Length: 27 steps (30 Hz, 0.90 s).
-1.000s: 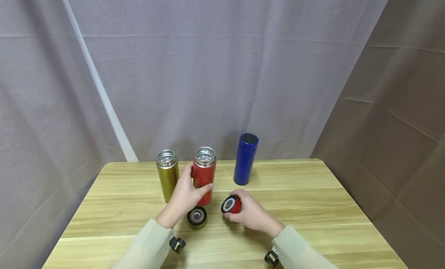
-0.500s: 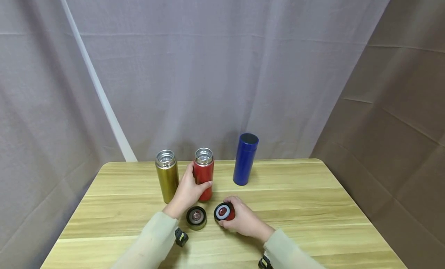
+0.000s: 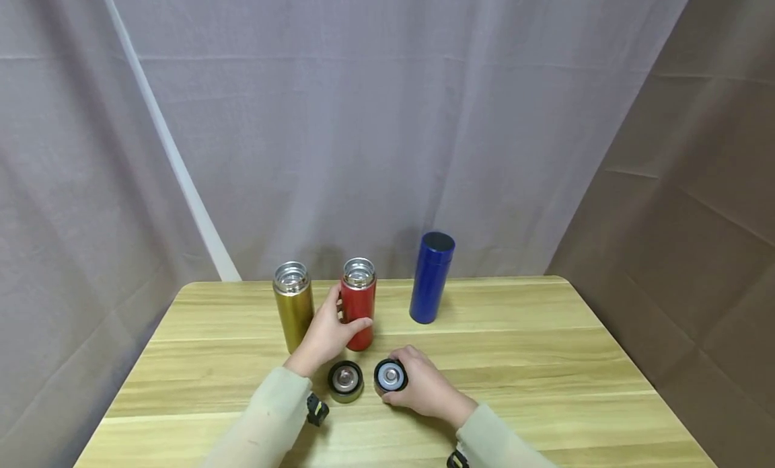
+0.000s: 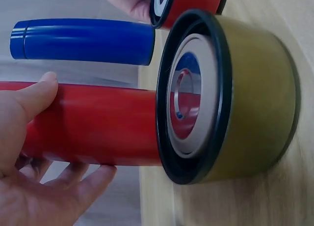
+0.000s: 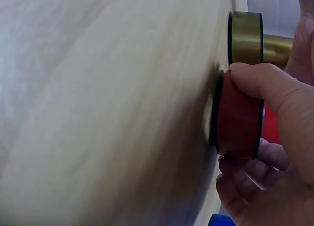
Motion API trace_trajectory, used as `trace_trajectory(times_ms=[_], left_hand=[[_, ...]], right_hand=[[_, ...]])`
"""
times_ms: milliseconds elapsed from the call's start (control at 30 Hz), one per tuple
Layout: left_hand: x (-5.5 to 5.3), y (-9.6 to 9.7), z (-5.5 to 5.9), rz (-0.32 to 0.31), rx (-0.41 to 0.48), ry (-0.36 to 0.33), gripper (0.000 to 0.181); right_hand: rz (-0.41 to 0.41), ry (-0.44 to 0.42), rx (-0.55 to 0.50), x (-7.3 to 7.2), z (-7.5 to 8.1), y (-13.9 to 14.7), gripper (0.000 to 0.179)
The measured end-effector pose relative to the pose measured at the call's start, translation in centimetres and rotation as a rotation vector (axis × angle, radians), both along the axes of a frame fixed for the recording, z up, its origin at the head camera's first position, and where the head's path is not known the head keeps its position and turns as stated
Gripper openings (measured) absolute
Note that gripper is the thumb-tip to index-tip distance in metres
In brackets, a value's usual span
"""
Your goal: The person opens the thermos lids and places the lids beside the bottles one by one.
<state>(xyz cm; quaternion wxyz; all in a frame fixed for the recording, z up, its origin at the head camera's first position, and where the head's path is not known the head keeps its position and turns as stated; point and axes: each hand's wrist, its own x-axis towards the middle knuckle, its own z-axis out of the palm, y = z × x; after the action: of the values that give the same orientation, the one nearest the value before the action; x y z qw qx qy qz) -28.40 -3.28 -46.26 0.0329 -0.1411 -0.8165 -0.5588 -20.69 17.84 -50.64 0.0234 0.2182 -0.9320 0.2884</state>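
A red vacuum flask (image 3: 360, 305) without its lid stands upright on the table, its steel mouth facing up. My left hand (image 3: 329, 333) grips its side, thumb in front and fingers behind. My right hand (image 3: 424, 386) holds the red flask lid (image 5: 240, 115) by its sides, inner face up, down at the tabletop. To the left of that lid lies a gold lid (image 3: 346, 380), also inner face up; it looms large in the left wrist view. An uncapped gold flask (image 3: 293, 310) stands just left of my left hand.
Farther back to the right stands a blue flask (image 3: 432, 278) with its lid on. The wooden table (image 3: 545, 360) ends at a rounded back edge, with a grey curtain (image 3: 387, 132) behind it and brown cloth (image 3: 684, 253) on the right.
My right hand has moved left and toward me with the red lid, levelling it from tilted to inner face up beside the gold lid. My left hand keeps its hold on the red flask.
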Motion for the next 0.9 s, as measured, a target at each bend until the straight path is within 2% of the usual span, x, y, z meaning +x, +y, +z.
trace_trajectory(times_ms=[300, 467, 767, 900], left_hand=[[0.05, 0.13, -0.07, 0.016, 0.019, -0.002, 0.078], [0.09, 0.20, -0.15, 0.020, 0.016, -0.007, 0.079], [0.23, 0.44, -0.53, 0.018, 0.034, -0.011, 0.081], [0.52, 0.62, -0.75, 0.037, -0.008, 0.006, 0.080]], right_hand=[[-0.046, 0.049, 0.057, 0.22, 0.29, -0.07, 0.066], [-0.057, 0.062, 0.054, 0.44, 0.34, -0.10, 0.065], [-0.063, 0.047, 0.046, 0.76, 0.47, -0.12, 0.063], [-0.062, 0.034, 0.051, 0.84, 0.35, -0.17, 0.067]])
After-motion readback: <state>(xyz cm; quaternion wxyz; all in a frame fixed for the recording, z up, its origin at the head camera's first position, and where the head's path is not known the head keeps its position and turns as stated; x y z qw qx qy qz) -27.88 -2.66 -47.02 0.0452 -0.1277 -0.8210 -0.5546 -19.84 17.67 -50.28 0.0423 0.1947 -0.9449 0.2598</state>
